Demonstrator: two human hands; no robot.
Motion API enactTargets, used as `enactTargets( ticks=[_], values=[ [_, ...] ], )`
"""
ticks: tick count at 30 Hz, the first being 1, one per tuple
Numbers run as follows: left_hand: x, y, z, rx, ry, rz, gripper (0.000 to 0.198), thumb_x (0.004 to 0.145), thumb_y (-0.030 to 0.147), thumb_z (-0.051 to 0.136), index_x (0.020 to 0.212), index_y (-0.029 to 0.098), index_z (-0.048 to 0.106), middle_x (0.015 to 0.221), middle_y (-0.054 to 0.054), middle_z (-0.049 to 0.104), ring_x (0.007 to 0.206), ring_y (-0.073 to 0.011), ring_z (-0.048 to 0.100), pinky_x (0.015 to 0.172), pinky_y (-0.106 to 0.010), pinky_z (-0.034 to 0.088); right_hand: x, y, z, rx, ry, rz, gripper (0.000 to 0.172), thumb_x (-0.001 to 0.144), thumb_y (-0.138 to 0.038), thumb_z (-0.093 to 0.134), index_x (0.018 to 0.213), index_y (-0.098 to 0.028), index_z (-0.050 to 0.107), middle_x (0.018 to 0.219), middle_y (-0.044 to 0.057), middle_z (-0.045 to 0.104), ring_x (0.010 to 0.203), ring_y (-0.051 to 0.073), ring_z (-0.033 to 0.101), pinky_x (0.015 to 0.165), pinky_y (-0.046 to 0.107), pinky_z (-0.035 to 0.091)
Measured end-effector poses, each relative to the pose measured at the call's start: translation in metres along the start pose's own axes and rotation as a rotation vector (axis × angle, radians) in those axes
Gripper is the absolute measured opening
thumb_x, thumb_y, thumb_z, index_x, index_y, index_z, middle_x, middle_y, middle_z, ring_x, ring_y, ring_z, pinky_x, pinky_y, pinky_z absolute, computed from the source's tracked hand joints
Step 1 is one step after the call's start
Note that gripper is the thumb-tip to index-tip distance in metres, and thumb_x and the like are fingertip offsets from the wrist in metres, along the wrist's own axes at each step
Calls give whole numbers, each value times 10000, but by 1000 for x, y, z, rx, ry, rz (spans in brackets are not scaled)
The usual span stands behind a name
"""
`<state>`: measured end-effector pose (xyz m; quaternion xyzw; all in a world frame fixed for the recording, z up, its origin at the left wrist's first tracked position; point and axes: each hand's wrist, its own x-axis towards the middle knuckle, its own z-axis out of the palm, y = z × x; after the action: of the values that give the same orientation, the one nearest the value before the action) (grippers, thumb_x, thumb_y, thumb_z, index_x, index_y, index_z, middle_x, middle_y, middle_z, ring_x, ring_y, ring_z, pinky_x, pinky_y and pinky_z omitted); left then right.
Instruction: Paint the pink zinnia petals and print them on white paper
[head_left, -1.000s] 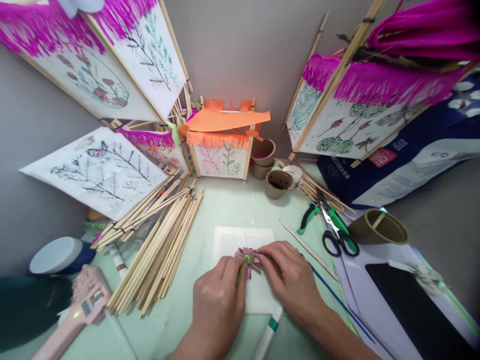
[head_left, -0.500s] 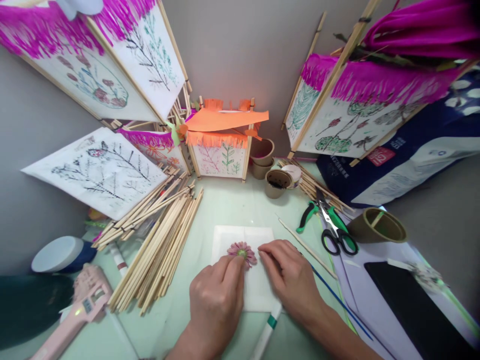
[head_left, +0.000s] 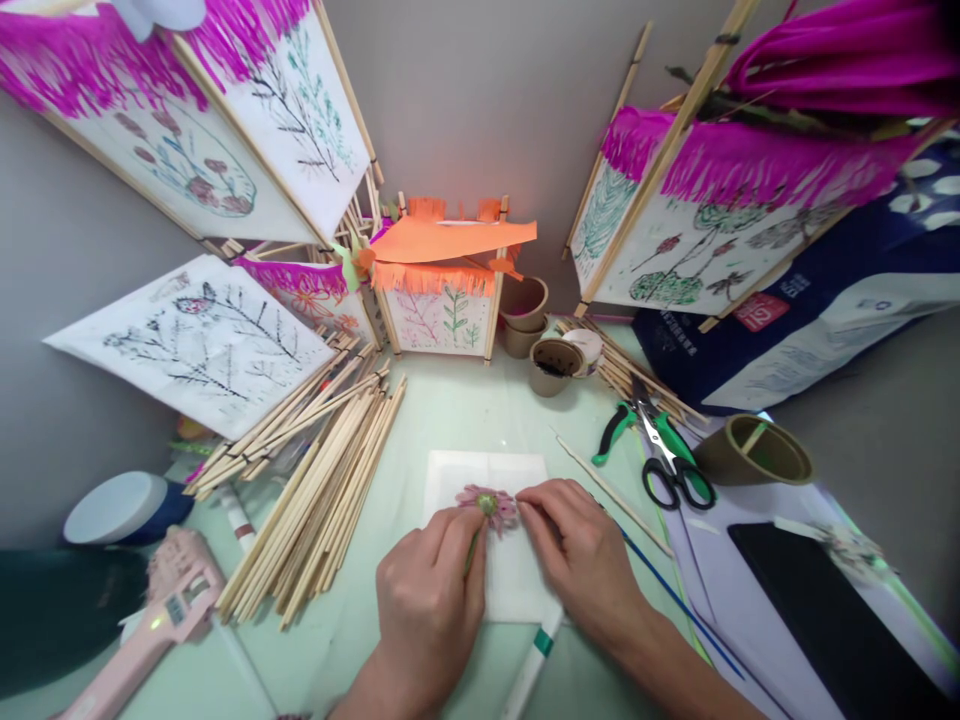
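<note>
A small pink daisy-like flower (head_left: 488, 503) with a green stem lies over a white paper sheet (head_left: 487, 470) on the pale green table. My left hand (head_left: 431, 600) pinches the stem just below the flower head. My right hand (head_left: 581, 555) has its fingertips pinched at the petals on the flower's right side. Both hands rest on the white sheet.
A heap of bamboo sticks (head_left: 322, 480) lies to the left, a pink glue gun (head_left: 161, 620) at the lower left. Green pliers and scissors (head_left: 664, 450), a tape roll (head_left: 754, 450) and paper cups (head_left: 551, 365) lie to the right. Paper lanterns with pink and orange fringe stand around the back.
The flower head tilted up and settled again as my left fingers shifted along the stem. My right fingertips stayed at the petals.
</note>
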<state>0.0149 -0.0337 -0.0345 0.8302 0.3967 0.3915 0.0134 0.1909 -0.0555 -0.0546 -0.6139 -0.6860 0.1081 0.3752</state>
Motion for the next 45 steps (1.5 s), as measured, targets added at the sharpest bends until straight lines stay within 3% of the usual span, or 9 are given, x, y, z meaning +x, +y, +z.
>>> enactTargets(
  ticks=[2,10,17,22,25,32,38,41,45],
  values=[
    [0,0,0,-19,12,5,171,930,67,571,1072,150,617,931,-49,735,814,-172,706,690,-275,512,0,0,0,4,1,1,149,974,-171,509,918,-192,645,837,43,660,821,198,591,728,323,450],
    [-4,0,3,59,-104,-26,125,958,126,526,992,188,628,780,-11,694,608,-167,660,555,-288,479,0,1,1,-3,0,5,143,971,-173,518,920,-189,650,835,43,661,821,200,589,738,330,451],
    [-4,-1,4,0,-114,-80,126,948,131,541,1008,202,625,974,-29,707,738,-169,697,629,-285,520,0,1,0,28,-7,14,140,976,-175,513,922,-187,643,834,44,651,821,198,568,728,338,445],
    [-2,-2,3,-76,-167,-160,135,957,173,543,1055,215,627,982,-21,698,760,-162,705,613,-265,530,0,-1,-1,80,-30,-39,149,968,-151,519,948,-194,661,858,42,645,832,188,558,734,332,446],
    [1,-4,3,-64,-197,-146,191,962,180,538,1119,237,630,983,-7,713,762,-169,715,620,-273,539,0,-2,-1,65,-43,-44,159,966,-150,518,950,-192,671,861,47,643,836,192,556,738,338,449],
    [5,-9,6,-24,-213,-97,188,986,197,498,1009,226,683,848,-8,728,700,-178,721,586,-264,536,1,-4,-5,36,-84,-148,247,909,-80,490,1003,-184,694,901,72,642,853,210,535,742,360,451],
    [5,-13,9,-63,-224,-77,188,986,196,503,1003,210,689,888,-21,739,718,-176,727,610,-268,563,2,-5,-7,13,-78,-192,343,816,-2,457,890,-205,723,918,75,649,870,218,517,742,366,434],
    [4,-14,9,-52,-226,-74,199,986,189,495,1002,208,693,873,-18,748,684,-172,725,563,-256,552,1,-5,-6,3,-90,-214,350,793,9,478,917,-205,727,948,78,657,876,219,512,743,367,420],
    [5,-15,9,-42,-247,-83,214,984,183,490,1051,207,692,843,-17,758,661,-182,734,552,-264,563,0,-6,-5,30,-93,-242,317,776,29,474,805,-190,701,905,65,654,851,205,505,736,359,395]
  ],
)
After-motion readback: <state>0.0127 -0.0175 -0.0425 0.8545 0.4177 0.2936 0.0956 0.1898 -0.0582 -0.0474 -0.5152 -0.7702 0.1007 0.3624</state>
